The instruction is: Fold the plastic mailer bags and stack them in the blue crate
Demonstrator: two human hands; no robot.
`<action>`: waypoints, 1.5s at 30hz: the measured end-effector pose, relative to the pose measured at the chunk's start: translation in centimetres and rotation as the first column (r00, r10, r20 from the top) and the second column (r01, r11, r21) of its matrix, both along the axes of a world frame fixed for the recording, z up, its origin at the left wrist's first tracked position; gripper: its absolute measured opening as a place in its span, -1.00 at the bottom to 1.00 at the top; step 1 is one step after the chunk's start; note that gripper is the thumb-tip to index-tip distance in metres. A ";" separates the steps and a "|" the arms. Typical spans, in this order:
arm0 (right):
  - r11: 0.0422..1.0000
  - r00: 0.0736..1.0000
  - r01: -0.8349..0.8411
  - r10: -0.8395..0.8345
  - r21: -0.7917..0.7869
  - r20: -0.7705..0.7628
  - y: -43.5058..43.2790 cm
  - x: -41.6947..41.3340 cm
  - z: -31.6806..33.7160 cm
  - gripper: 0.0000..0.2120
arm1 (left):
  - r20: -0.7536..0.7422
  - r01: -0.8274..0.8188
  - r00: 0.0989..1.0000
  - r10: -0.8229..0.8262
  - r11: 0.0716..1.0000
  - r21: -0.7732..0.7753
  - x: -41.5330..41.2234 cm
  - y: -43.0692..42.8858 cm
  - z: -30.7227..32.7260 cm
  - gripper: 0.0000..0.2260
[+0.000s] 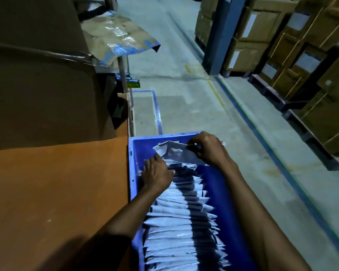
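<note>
- Crumpled grey-white plastic mailer bag (174, 153), half folded and pretty wrinkly, up at the far end of the blue plastic crate (133, 153), just above the stuff already in there.
- Pinched along its top edge by the right hand (208, 150), fingers curled tight round the plastic.
- Left hand (157, 174) knuckles-up just beside it, fingers bent down over the nearest bags. Can't tell if actually gripping or only pressing.
- Long row of folded mailer bags (180, 227) standing on edge, packed tight from the near end of the crate almost to the far wall, pale with a dark band down the middle.
- Crate just beside the edge of the orange-brown table top (57, 192).
- Big brown cardboard box (37, 85) on the far part of the table, with crinkled brown wrapping with blue tape (115, 36) behind it.
- Grey concrete floor (184, 106) with blue painted lines, a blue steel rack post (221, 36), and stacked brown cartons (305, 55) on dark pallets off to the right. Dim lighting all round.
</note>
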State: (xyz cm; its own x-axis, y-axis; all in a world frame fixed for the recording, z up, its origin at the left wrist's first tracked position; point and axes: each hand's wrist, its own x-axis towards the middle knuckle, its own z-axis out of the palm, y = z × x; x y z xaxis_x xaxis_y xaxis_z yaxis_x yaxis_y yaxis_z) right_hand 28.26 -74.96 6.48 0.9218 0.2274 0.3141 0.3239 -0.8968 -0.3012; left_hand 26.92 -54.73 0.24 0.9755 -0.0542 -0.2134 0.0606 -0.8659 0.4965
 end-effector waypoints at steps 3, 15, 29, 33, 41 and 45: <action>1.000 1.000 -0.001 0.001 0.024 0.006 0.2 1.3 -0.1 -0.86 | -0.110 -0.023 0.993 0.030 0.998 0.064 0.8 -1.2 -2.5 -0.27; 0.991 0.997 -0.072 0.073 0.114 -0.003 1.2 4.6 -2.6 -0.88 | -0.241 0.437 0.894 -0.378 0.854 0.283 4.4 -4.2 -5.8 -0.45; 0.985 0.997 -0.072 0.069 0.159 0.023 0.2 6.0 -4.6 -0.90 | -0.351 0.445 0.861 -0.369 0.880 0.167 8.2 -3.8 -7.9 -0.44; 0.983 0.998 -0.032 0.024 0.183 0.050 -0.1 5.8 -4.5 -0.88 | -0.394 0.464 0.841 -0.371 0.868 0.174 8.8 -3.9 -7.8 -0.30; 0.981 0.997 -0.072 0.076 0.181 -0.014 0.5 5.5 -5.1 -0.81 | -0.429 0.576 0.781 -0.454 0.790 0.211 6.0 -3.2 -7.3 -0.26; 0.992 0.989 -0.077 0.088 0.097 -0.122 1.6 5.6 -7.6 -0.70 | -0.403 0.549 0.801 -0.443 0.811 0.200 5.8 -2.8 -6.8 -0.46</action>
